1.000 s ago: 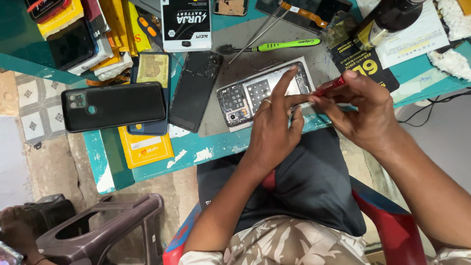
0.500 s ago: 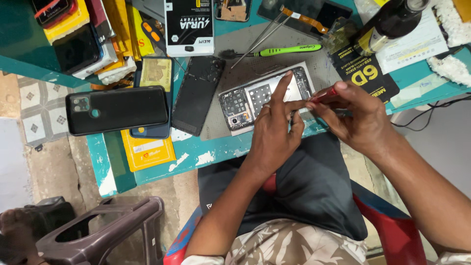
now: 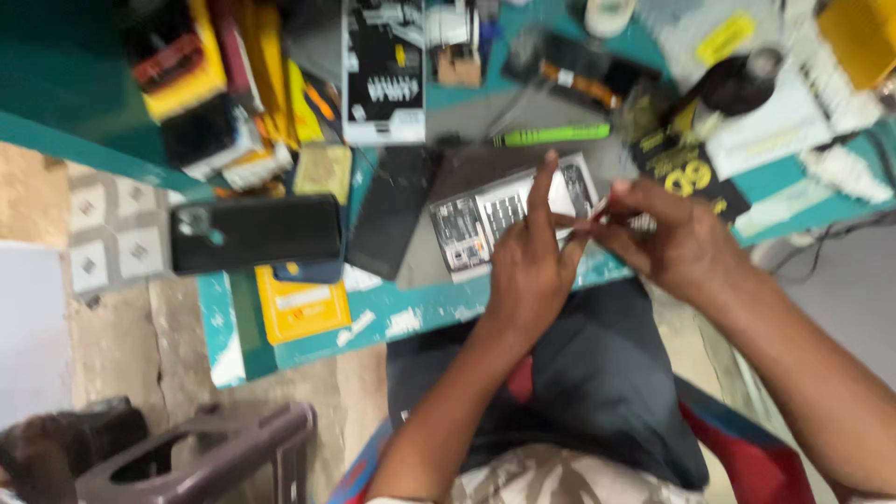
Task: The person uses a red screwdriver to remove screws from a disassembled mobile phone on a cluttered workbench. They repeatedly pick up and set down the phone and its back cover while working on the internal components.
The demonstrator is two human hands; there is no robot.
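Phone [image 3: 513, 217], opened up with its back off, lies flat on the grey mat [image 3: 420, 261] near the bench edge, long axis running left-right and tipped up to the right. Left hand [image 3: 532, 266] pins it down with one finger stretched out. Right hand [image 3: 677, 243] pinches a red tool [image 3: 597, 210], tip aimed at the phone. Frame's blurry.

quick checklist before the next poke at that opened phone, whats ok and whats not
1. Opened phone lies flat on the grey mat: ok.
2. Left hand steadies it, index finger on the phone: ok.
3. Right hand grips the red tool: ok.
4. Tool tip placed on the right spot: cannot tell, the picture is blurred.
5. Green screwdriver within reach behind the phone: ok.
6. Black phone overhangs the table edge: not ok.
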